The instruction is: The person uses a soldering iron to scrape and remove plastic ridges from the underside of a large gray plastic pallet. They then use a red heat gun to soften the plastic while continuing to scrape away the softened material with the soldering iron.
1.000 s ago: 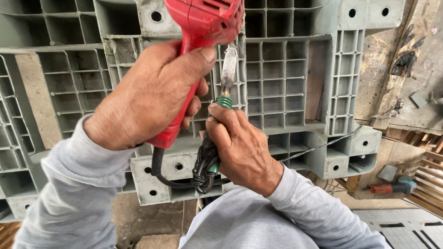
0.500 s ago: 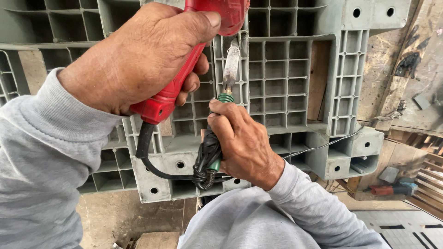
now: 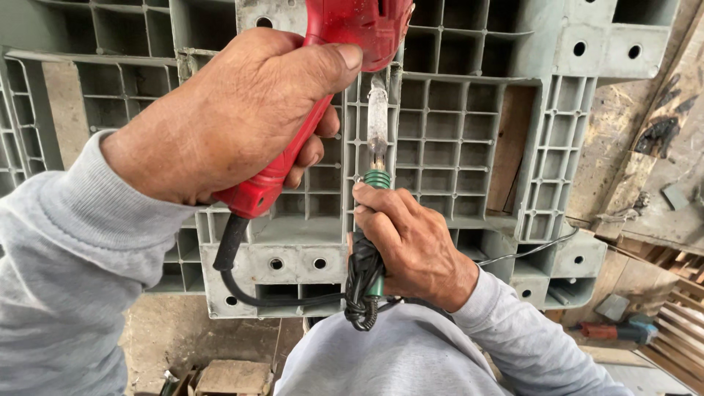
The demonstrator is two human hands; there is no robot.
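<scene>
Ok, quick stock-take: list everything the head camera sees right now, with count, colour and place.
power tool: one, red, top centre, gripped by the handle
tool cord: one, black, looping from the handle to a bundle under the right hand
screwdriver: one, green handle, centre, tip up under the tool's metal nose
plastic pallets: several, grey, standing behind the hands
wooden planks: a few, brown, right edge
small tool on the floor: one, red and teal, lower right
left hand: grey sleeve, holds the power tool
right hand: grey sleeve, holds the screwdriver and coiled cord

Scuffed red plastic tool point(image 3: 345, 66), matt grey plastic pallet point(image 3: 455, 147).
</scene>
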